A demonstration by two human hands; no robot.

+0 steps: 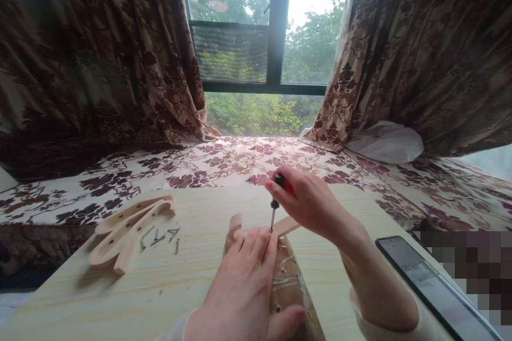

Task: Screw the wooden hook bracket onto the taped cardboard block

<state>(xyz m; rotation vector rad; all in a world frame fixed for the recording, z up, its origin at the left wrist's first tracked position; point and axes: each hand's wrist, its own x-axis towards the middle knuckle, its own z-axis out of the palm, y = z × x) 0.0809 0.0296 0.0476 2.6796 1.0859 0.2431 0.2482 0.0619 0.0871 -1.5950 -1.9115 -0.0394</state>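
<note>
My right hand holding the screwdriver, left hand upon brown board, its grip I cannot tell, screws at left

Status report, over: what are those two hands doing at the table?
Right hand grips screwdriver, tip down. Left hand on brown piece, hiding part of it. Loose screws off to the left.

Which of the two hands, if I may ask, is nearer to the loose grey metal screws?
Left: the left hand lies right of the screws; the right hand is farther right, gripping a black-handled metal screwdriver.
</note>
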